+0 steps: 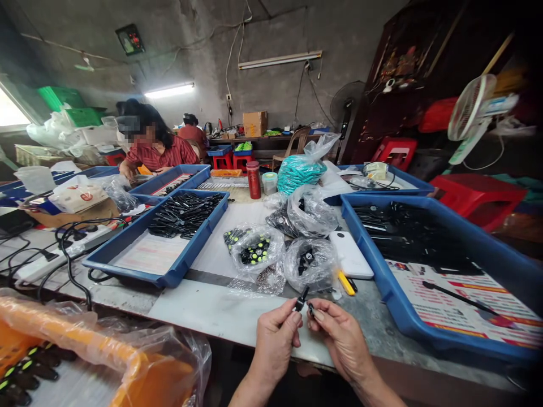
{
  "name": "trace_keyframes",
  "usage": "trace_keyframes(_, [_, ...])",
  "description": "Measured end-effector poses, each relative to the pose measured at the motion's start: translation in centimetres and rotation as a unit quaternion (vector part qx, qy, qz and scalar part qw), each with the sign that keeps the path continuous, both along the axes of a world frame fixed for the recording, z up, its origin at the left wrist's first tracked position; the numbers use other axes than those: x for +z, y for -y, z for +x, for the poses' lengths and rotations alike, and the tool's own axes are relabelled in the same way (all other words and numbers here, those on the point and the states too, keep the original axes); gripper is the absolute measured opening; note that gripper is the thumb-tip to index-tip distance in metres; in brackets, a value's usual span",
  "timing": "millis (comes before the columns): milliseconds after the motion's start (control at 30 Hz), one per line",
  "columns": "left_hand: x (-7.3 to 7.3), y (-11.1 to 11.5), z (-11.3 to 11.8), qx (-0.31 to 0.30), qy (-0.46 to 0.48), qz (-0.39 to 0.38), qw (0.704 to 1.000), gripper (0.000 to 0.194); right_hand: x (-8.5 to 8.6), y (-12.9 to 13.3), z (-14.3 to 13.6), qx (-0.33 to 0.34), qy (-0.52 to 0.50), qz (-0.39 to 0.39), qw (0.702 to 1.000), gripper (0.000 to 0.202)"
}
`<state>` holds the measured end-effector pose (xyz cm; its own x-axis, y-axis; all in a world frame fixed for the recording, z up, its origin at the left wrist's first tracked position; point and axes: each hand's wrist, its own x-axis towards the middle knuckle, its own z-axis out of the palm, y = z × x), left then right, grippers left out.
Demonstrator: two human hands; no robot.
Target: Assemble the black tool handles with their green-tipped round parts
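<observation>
Above the table's front edge, my left hand (278,328) pinches a small black plastic part (302,299) with a thin dark tip pointing up. Close beside it, my right hand (339,333) holds a smaller black piece (311,309) between thumb and fingertips. The two pieces are a short way apart; their exact kind is too small to tell. Just beyond my hands stand an open clear bag of round black parts (309,260) and another bag of black and yellow-green parts (254,251). Small metal bits (271,278) lie in plastic between them.
Blue trays of black parts stand left (169,277) and right (394,305). A yellow cutter (345,282) and white phone-like slab (351,254) lie near the right tray. An orange crate (144,373) is at lower left. A co-worker (161,147) sits across the table.
</observation>
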<state>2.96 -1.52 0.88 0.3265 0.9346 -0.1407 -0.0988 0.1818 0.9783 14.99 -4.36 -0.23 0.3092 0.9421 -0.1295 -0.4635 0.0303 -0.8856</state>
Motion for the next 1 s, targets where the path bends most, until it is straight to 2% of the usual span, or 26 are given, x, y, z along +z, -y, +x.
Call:
trace_keyframes(300, [0.1, 0.6, 0.4, -0.002, -0.007, 0.059, 0.998, 0.034, 0.1, 0.0, -0.6, -0.015, -0.034, 0.022, 0.999, 0.026])
trace_keyframes(500, [-0.4, 0.7, 0.5, 0.000, -0.034, 0.091, 0.995, 0.032, 0.2, -0.1, -0.7, -0.032, -0.038, 0.026, 0.998, 0.024])
trace_keyframes(733, [-0.3, 0.7, 0.7, 0.017, -0.055, 0.118, 0.991, 0.031, -1.4, -0.1, -0.3, -0.051, 0.063, 0.020, 0.996, 0.025])
trace_keyframes(900, [-0.4, 0.8, 0.8, 0.022, -0.058, 0.127, 0.990, 0.033, -0.6, -0.1, -0.4, -0.066, 0.110, 0.009, 0.992, 0.029])
trace_keyframes(1000, [-0.3, 1.0, 0.8, 0.030, -0.085, 0.177, 0.980, 0.030, -0.4, -0.1, -0.3, -0.062, 0.120, 0.015, 0.991, 0.029])
